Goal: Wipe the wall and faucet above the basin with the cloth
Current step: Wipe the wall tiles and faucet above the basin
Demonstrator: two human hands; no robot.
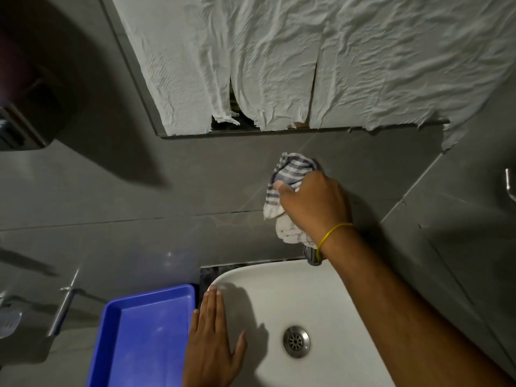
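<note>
Dark speckled counter (pixel 208 273), white basin (pixel 321 297) and blue tray (pixel 145 342) side by side on it

The view is dim and muddy, with soft detail throughout. Light falls from above and behind the person: a broad dark shadow covers the wall (pixel 117 191) at the upper left, and the left hand (pixel 212 339) casts a soft-edged shadow into the basin (pixel 329 311). The drain (pixel 296 341) shows a weak glint. The white paper (pixel 307 51) is the brightest area. Straight lines bow near the edges, and the corners darken and blur.
</note>
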